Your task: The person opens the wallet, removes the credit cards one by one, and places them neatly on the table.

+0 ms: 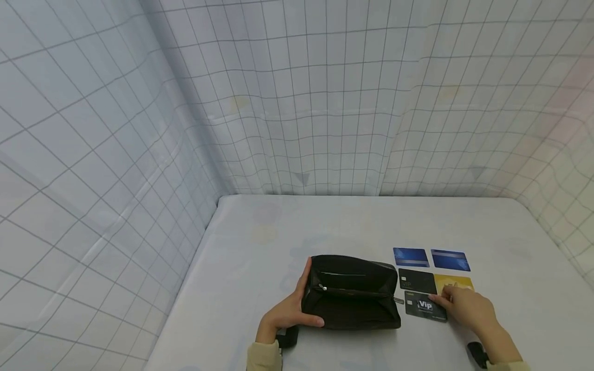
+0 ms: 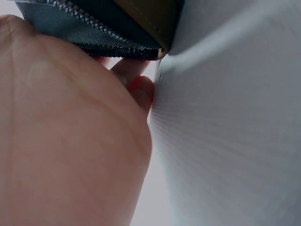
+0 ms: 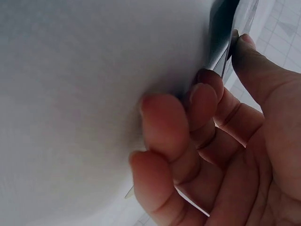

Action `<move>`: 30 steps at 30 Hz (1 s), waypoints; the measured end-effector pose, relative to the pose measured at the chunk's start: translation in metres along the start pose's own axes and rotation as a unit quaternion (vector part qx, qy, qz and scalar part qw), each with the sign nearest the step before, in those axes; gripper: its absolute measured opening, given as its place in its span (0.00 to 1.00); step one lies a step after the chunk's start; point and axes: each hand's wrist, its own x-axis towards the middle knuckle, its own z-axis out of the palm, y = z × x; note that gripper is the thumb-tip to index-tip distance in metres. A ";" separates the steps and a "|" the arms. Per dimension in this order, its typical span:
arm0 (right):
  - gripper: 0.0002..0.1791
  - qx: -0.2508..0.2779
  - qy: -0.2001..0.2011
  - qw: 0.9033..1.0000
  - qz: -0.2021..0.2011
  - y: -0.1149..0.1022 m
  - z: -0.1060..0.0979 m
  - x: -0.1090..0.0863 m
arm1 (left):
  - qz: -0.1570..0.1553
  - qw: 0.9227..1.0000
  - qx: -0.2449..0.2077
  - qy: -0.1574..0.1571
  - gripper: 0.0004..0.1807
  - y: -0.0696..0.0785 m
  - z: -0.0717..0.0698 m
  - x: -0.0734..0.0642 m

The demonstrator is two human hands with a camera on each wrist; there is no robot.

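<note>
A black zip wallet (image 1: 352, 292) lies gaping on the table, its inner compartments and a zip pull showing. My left hand (image 1: 290, 309) grips the wallet's left end, thumb along the front and fingers behind. In the left wrist view, the zip teeth of the wallet (image 2: 94, 28) appear above the palm. To the wallet's right, my right hand (image 1: 468, 306) pinches the right edge of a dark grey VIP card (image 1: 424, 305). The right wrist view shows the thumb on one face of that card (image 3: 225, 28), with curled fingers at the other.
Behind the grey card lie a black VIP card (image 1: 416, 281) and a gold card (image 1: 457, 282), the latter partly covered by the right hand. Two blue cards (image 1: 411, 257) (image 1: 450, 260) lie farther back. White gridded curtains (image 1: 306, 129) surround the white table (image 1: 260, 247).
</note>
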 end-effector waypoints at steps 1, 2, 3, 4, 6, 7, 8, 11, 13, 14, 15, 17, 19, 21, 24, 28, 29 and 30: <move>0.22 -0.001 -0.001 1.000 -0.002 0.000 0.000 0.001 | -0.001 1.000 0.000 0.000 0.68 0.000 0.000 0.000; 0.22 0.000 -0.002 1.000 -0.004 0.000 -0.001 0.001 | -0.001 1.000 0.001 0.000 0.68 0.000 0.000 0.000; 0.22 -0.001 -0.002 1.000 -0.007 0.001 -0.001 0.002 | -0.001 1.000 0.001 0.001 0.68 0.000 -0.001 0.001; 0.22 -0.001 -0.001 1.000 -0.008 0.001 0.000 0.003 | -0.001 1.000 0.001 0.000 0.68 0.000 -0.001 0.001; 0.22 -0.002 0.002 1.000 -0.011 0.001 0.000 0.003 | 0.000 1.000 0.000 0.001 0.68 0.000 -0.001 0.001; 0.22 -0.003 0.004 1.000 -0.012 0.002 0.001 0.003 | 0.001 1.000 -0.001 0.001 0.68 0.000 -0.001 0.001; 0.22 -0.003 0.006 1.000 -0.013 0.002 0.002 0.004 | 0.001 1.000 -0.001 0.001 0.68 0.000 -0.001 0.000; 0.22 -0.006 0.010 1.000 -0.015 0.003 0.003 0.005 | 0.002 1.000 -0.003 0.003 0.68 0.001 -0.001 0.000; 0.22 -0.007 0.012 1.000 -0.014 0.002 0.003 0.004 | -0.001 1.000 -0.002 0.002 0.68 0.001 -0.001 0.000; 0.22 -0.009 0.011 1.000 -0.014 0.002 0.002 0.004 | -0.005 1.000 0.000 0.001 0.68 0.001 -0.001 0.000; 0.22 -0.010 0.009 1.000 -0.012 0.001 0.002 0.004 | -0.009 1.000 0.003 0.001 0.68 0.001 -0.001 0.000; 0.22 -0.013 0.004 1.000 -0.011 0.000 0.001 0.003 | -0.017 1.000 0.007 -0.001 0.68 0.001 -0.001 -0.001; 0.22 -0.017 0.001 1.000 -0.012 -0.001 0.000 0.002 | -0.020 1.000 0.009 0.000 0.68 0.001 -0.001 -0.001; 0.22 -0.024 0.001 1.000 -0.014 -0.002 0.000 0.002 | -0.018 1.000 0.009 0.002 0.68 0.001 -0.001 -0.001; 0.22 -0.034 0.004 0.999 -0.014 -0.005 -0.002 0.002 | -0.015 1.000 0.003 0.001 0.67 0.000 -0.001 -0.001; 0.24 -0.038 -0.008 0.999 -0.006 -0.009 -0.005 0.003 | -0.018 1.000 -0.001 -0.008 0.66 0.000 -0.001 -0.002; 0.25 -0.037 -0.011 0.999 -0.004 -0.009 -0.006 0.003 | -0.017 1.000 -0.002 -0.009 0.66 -0.001 -0.001 -0.002; 0.25 -0.037 -0.013 0.999 -0.002 -0.010 -0.006 0.003 | -0.015 1.000 -0.002 -0.010 0.66 -0.001 -0.002 -0.002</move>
